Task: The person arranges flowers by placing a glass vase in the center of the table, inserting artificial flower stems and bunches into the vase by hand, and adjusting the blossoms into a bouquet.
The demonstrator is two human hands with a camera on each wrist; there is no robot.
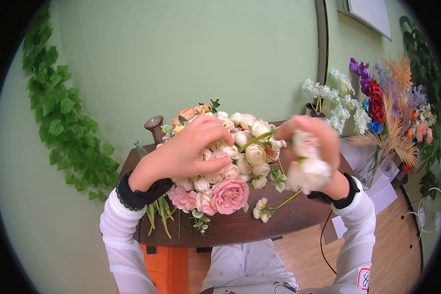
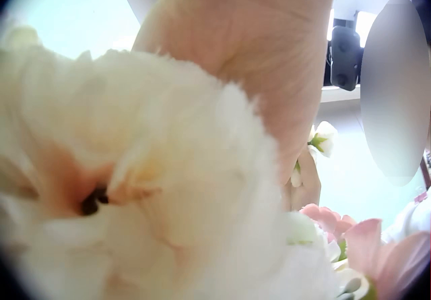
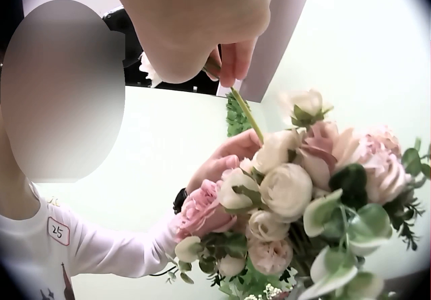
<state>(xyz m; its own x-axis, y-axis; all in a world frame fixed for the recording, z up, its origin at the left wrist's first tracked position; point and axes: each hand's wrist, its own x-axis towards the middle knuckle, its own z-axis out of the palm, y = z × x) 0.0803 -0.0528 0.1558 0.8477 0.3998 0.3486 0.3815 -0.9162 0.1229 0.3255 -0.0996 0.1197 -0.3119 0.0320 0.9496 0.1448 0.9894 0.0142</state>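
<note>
A full bouquet of cream and pink artificial flowers [image 1: 254, 156] stands over the dark wooden table, a large pink rose [image 1: 230, 196] low at its front. Across its upper left side lies my left hand [image 1: 188, 149], thumb and fingers spread apart and touching the cream blooms. My right hand [image 1: 316, 142] pinches the green stem [image 3: 246, 113] of a white flower [image 1: 308, 174] at the bouquet's right. The stem's bare end points down-left among the cream blooms, its tip overlapping them. In the left wrist view a big pale bloom [image 2: 148, 178] hides the left fingers.
A loose sprig of small blooms [image 1: 262, 210] lies on the table [image 1: 279, 220] at the front right. Green stems [image 1: 159, 215] stick out at front left. A glass vase [image 1: 155, 128] stands behind the left hand. More flowers [image 1: 377, 108] fill the right side; ivy [image 1: 66, 117] hangs left.
</note>
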